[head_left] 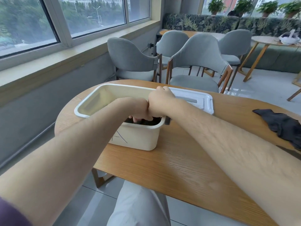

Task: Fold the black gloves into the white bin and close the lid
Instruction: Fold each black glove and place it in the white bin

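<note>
Nearest, pale trouser leg [138, 206] below wooden counter [179, 168]. On the counter, white bin [138, 137], uncovered. Down inside it, left hand [138, 108], fingers [136, 119] bent onto black glove [146, 122]; pinching or only pressing, cannot tell. Touching it, right hand [160, 98], fingers [162, 88] hooked over the bin's far rim. Well apart to the right, second black glove [283, 126], crumpled on the counter. Just behind the bin, lid [195, 99] lying flat.

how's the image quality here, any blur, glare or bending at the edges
Head view: soft daylight from the windows, no hard shadows; a pale sheen on the table; wide-angle bending curves the sill and table edge; forearms at the bottom edge look soft; inside the white bin the left hand shades the dark cloth.
</note>
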Demonstrator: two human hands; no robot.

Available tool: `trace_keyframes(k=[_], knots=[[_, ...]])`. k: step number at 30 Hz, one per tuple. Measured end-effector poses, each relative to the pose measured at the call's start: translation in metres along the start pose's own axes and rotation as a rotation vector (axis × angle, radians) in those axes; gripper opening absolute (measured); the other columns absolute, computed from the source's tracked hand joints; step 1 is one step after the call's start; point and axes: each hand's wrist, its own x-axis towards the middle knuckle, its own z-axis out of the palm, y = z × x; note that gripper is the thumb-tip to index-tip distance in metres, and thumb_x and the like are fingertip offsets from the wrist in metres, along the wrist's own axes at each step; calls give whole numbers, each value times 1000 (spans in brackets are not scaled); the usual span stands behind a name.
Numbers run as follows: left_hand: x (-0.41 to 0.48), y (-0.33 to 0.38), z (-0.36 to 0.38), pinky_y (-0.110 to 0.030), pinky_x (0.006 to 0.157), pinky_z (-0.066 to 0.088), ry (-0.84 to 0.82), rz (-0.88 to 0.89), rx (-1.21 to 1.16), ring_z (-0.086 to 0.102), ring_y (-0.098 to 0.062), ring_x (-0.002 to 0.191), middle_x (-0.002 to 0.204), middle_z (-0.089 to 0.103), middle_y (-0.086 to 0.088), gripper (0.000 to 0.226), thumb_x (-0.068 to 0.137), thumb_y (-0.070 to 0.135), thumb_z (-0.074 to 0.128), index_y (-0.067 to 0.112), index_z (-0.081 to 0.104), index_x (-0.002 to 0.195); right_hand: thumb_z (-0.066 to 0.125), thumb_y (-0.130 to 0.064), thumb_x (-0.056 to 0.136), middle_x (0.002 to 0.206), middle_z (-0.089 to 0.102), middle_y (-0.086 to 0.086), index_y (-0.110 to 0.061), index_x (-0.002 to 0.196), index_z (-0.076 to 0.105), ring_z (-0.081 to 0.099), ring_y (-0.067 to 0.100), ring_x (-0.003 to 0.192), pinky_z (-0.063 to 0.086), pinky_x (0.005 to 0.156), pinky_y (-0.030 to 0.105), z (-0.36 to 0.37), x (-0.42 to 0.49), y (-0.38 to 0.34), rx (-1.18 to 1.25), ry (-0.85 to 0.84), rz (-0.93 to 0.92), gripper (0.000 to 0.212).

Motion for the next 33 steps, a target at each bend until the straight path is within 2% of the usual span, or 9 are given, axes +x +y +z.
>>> trace_keyframes(k=[3,5,9,12,15,19,21,27,33], knots=[[-10,15,-20,-32,76,43,288,12,-46,49,-24,83,101,64,-11,25,100,10,45,0,64,113,46,-30,96,122,53,12,-15,116,69,42,34,121,36,101,43,3,-6,26,231,237,57,34],[-15,35,-29,-30,72,37,457,63,-125,48,-22,86,101,62,-8,28,102,13,42,4,65,114,46,-29,96,116,54,11,-18,106,72,46,33,116,41,97,40,6,-19,52,449,301,129,30],[-18,93,-29,-29,56,33,614,183,-180,50,-23,74,80,52,-2,17,96,9,44,11,59,89,51,-33,97,90,60,1,-11,86,63,55,22,80,39,62,32,13,-58,97,763,375,233,27],[-13,136,-2,-34,56,34,687,304,-257,51,-25,70,71,50,0,23,92,7,42,17,44,71,50,-30,95,80,64,3,-9,82,59,58,27,78,45,65,36,34,-95,127,761,418,339,27],[2,165,35,-32,54,32,590,426,-394,48,-22,67,67,51,4,28,92,11,47,20,41,66,52,-28,93,80,65,6,-8,83,61,59,28,78,50,68,37,71,-126,148,789,372,427,24],[31,192,80,-28,60,38,425,512,-519,50,-19,69,78,65,-7,20,95,21,56,9,60,80,51,-27,96,78,64,-6,-21,86,63,61,22,78,52,71,36,125,-160,165,828,304,497,17],[43,200,98,-26,61,42,383,523,-570,53,-14,68,81,67,-2,19,97,27,59,13,65,86,49,-29,99,83,67,-6,-24,89,65,63,19,79,56,74,38,147,-172,170,867,283,506,19],[67,201,126,-21,61,38,438,505,-639,53,-3,65,69,60,10,15,96,25,62,18,68,84,49,-37,100,85,68,-11,-30,96,67,63,11,81,56,75,36,187,-166,170,909,324,541,20],[76,204,142,-18,61,38,573,524,-632,53,-4,70,76,62,8,13,95,24,62,19,68,84,51,-30,100,96,67,-9,-24,101,67,59,13,91,49,73,30,197,-163,168,741,436,504,17]])
